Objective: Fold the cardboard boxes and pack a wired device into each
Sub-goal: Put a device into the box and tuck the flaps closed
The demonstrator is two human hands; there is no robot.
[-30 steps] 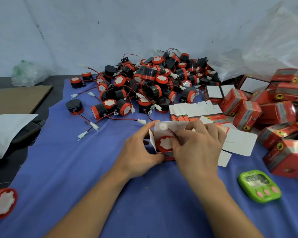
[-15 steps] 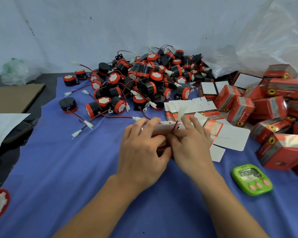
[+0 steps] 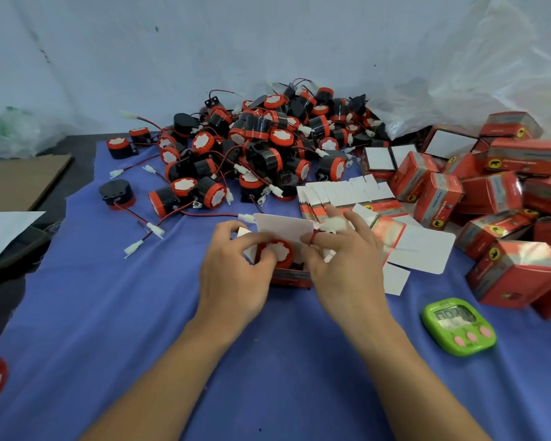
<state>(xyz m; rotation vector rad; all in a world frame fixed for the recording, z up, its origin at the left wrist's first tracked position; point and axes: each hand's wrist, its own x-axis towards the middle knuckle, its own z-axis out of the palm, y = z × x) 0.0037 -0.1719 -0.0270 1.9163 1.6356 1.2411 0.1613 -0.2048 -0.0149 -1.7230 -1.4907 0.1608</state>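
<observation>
Your left hand [image 3: 236,275] grips the open red cardboard box [image 3: 291,277] between your hands; your right hand [image 3: 344,272] pinches the red wire [image 3: 313,239] of the round red-capped device [image 3: 276,252] inside.

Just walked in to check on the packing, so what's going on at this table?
A person is packing one unit. The left hand grips a small red cardboard box, flap up, with a round black-and-red wired device sitting in it. The right hand pinches its white plug, not yet tucked in. A heap of loose devices lies behind, closed red boxes to the right.
</observation>
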